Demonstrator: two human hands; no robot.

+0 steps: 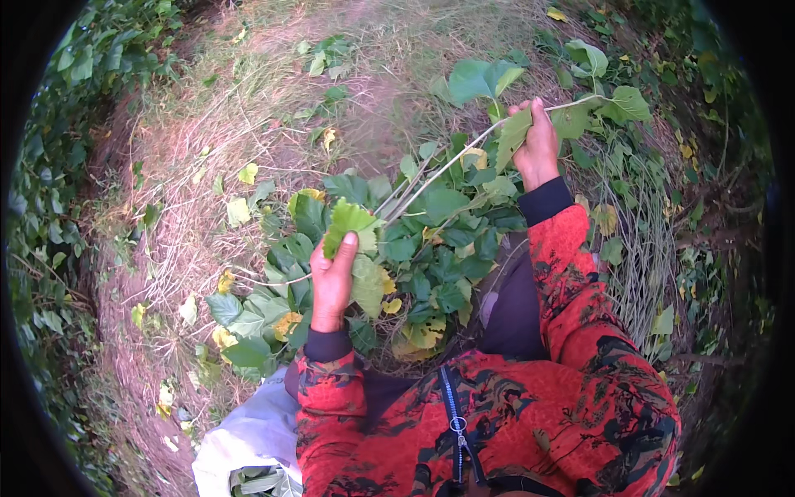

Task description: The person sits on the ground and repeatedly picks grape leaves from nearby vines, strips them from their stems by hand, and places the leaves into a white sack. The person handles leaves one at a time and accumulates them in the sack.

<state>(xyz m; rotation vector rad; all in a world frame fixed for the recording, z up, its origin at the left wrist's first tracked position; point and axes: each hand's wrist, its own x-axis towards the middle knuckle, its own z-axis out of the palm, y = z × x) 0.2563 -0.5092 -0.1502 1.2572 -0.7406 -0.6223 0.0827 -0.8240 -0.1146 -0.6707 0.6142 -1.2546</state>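
My left hand (333,267) is closed on green leaves (349,225), the thumb pressed over them, beside the lower ends of thin pale stems. Up and to the right, my right hand (535,140) grips a long leafy vine stem (456,158), which runs down towards my left hand. Broad leaves hang from the stem around my right fingers and beyond them. Below and between both hands lies a heap of green and yellowing leaves (444,248) on the ground. Parts of the fingers are hidden by leaves.
A white sack (251,428) with green leaves in its mouth stands at the lower left. A bundle of long bare stems (640,261) lies to the right. Dry grass (205,124) covers the ground ahead, with leafy plants (93,56) along both sides.
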